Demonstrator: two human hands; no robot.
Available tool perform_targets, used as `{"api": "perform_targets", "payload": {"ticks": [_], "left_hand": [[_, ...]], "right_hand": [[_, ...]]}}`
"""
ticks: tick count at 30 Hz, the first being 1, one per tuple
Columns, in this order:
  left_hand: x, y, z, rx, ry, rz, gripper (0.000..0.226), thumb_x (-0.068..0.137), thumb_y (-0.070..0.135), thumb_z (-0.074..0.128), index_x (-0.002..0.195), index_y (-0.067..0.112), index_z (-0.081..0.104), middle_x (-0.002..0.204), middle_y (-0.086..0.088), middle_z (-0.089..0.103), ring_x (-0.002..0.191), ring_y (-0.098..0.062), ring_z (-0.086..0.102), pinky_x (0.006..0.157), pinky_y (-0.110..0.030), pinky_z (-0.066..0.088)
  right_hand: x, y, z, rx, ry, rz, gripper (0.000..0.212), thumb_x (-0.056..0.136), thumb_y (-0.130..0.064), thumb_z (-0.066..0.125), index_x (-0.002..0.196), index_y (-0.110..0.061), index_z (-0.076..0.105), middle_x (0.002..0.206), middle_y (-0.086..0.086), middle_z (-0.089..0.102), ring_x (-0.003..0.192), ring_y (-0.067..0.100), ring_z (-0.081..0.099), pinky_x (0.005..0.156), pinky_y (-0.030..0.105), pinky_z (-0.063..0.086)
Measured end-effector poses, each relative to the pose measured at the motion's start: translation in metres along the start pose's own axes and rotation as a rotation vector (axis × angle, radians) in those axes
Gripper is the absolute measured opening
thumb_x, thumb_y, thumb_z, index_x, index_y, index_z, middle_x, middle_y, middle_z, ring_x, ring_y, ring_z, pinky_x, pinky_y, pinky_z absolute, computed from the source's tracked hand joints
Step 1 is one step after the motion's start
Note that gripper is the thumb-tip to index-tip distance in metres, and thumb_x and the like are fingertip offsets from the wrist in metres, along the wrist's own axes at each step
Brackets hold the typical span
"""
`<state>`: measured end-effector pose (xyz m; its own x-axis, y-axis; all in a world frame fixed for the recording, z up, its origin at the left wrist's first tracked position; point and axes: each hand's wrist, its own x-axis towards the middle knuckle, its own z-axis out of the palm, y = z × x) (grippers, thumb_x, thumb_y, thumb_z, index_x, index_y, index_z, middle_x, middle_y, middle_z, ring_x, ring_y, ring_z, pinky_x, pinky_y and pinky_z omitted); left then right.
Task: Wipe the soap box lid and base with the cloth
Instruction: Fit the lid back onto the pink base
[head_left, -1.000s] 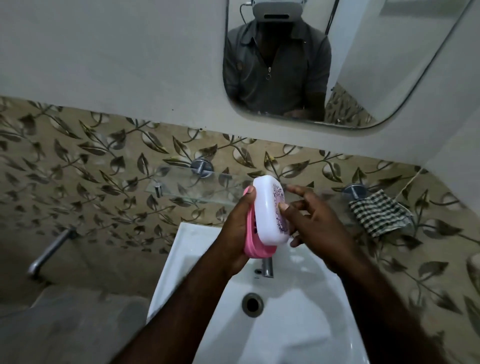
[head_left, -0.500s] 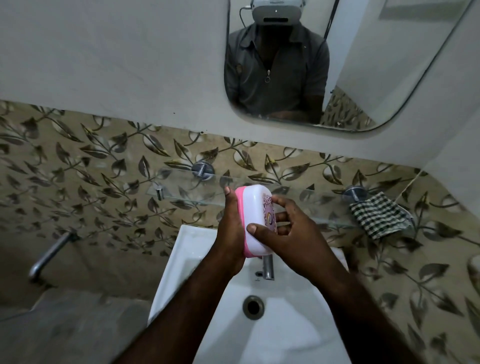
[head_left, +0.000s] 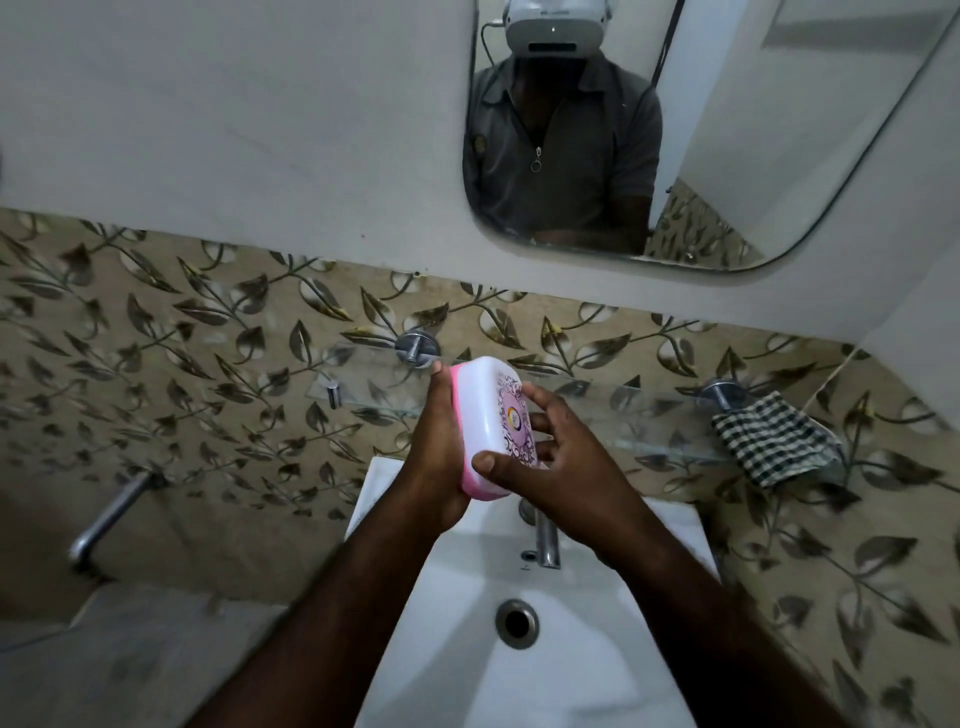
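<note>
Pink plastic shows along the edge of the soap box, its white printed lid seated on the pink base. The box is held on edge above the white sink, just in front of the glass shelf. The left hand cups the base side, its grip closed on the box from behind. The right hand clamps the lid side, thumb on the lower rim and fingers spread over the printed face. The checked cloth hangs at the right end of the shelf, well apart from both hands. Wiping has not begun; the step in hand looks like readying the closed box. The next move probably calls for freeing the right hand to fetch the cloth, while the left keeps the box steady over the sink.
</note>
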<state>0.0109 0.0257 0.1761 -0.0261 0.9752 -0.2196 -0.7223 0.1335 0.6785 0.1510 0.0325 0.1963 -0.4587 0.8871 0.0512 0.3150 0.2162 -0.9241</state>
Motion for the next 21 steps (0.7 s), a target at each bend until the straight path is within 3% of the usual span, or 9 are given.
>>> {"api": "perform_targets", "payload": {"ticks": [3,5,7,9,12,17,21], "left_hand": [[0.004,0.010,-0.009,-0.062,0.004,0.003,0.073,0.094,0.069,0.024,0.113,0.011,0.065,0.105,-0.018,0.074,0.092,-0.033,0.073,0.065,-0.041,0.060],[0.005,0.018,-0.014,-0.039,0.016,-0.013,0.069,0.095,0.065,0.028,0.113,0.010,0.066,0.105,-0.018,0.074,0.092,-0.032,0.073,0.065,-0.041,0.060],[0.005,0.025,-0.021,0.174,0.125,0.030,0.060,0.097,0.059,0.031,0.116,0.015,0.065,0.103,-0.014,0.075,0.087,-0.028,0.074,0.061,-0.038,0.059],[0.005,0.029,-0.028,0.434,0.328,0.202,0.038,0.100,0.045,0.040,0.118,0.019,0.062,0.098,-0.012,0.075,0.074,-0.021,0.074,0.053,-0.030,0.055],[0.004,0.027,-0.042,0.609,0.494,0.441,0.023,0.094,0.015,0.052,0.114,0.018,0.063,0.091,-0.010,0.072,0.065,-0.013,0.068,0.050,-0.024,0.049],[-0.001,0.025,-0.057,0.742,0.412,0.465,0.037,0.081,-0.007,0.057,0.102,0.022,0.065,0.091,-0.007,0.070,0.077,-0.019,0.066,0.063,-0.030,0.051],[-0.002,0.029,-0.069,1.014,0.286,0.598,0.035,0.075,0.006,0.074,0.105,0.023,0.065,0.092,0.004,0.067,0.078,-0.007,0.063,0.065,-0.017,0.050]], "right_hand": [[0.006,0.001,0.011,-0.034,0.001,-0.028,0.109,0.048,-0.056,0.087,0.142,-0.044,0.031,0.109,-0.041,0.055,0.099,-0.012,0.060,0.083,0.015,0.054],[0.014,0.002,0.017,-0.062,0.054,-0.030,0.102,0.051,-0.054,0.086,0.139,-0.045,0.035,0.111,-0.034,0.057,0.100,-0.007,0.061,0.087,0.026,0.055],[0.023,0.000,0.023,-0.115,0.150,-0.040,0.090,0.054,-0.054,0.082,0.133,-0.042,0.040,0.111,-0.025,0.059,0.098,-0.005,0.060,0.085,0.027,0.055],[0.034,-0.006,0.028,-0.215,0.238,-0.061,0.081,0.057,-0.056,0.078,0.127,-0.041,0.042,0.105,-0.024,0.057,0.091,-0.005,0.058,0.074,0.015,0.047],[0.055,-0.016,0.035,-0.350,0.290,-0.065,0.078,0.059,-0.059,0.077,0.126,-0.037,0.045,0.111,-0.016,0.064,0.100,0.009,0.062,0.075,0.022,0.044],[0.085,-0.023,0.055,-0.571,0.301,-0.023,0.075,0.061,-0.071,0.068,0.118,-0.025,0.054,0.111,0.001,0.070,0.105,0.026,0.063,0.082,0.034,0.050],[0.094,-0.021,0.071,-0.663,0.342,-0.026,0.074,0.064,-0.076,0.063,0.115,-0.022,0.059,0.106,0.004,0.071,0.103,0.029,0.064,0.081,0.035,0.049]]}}
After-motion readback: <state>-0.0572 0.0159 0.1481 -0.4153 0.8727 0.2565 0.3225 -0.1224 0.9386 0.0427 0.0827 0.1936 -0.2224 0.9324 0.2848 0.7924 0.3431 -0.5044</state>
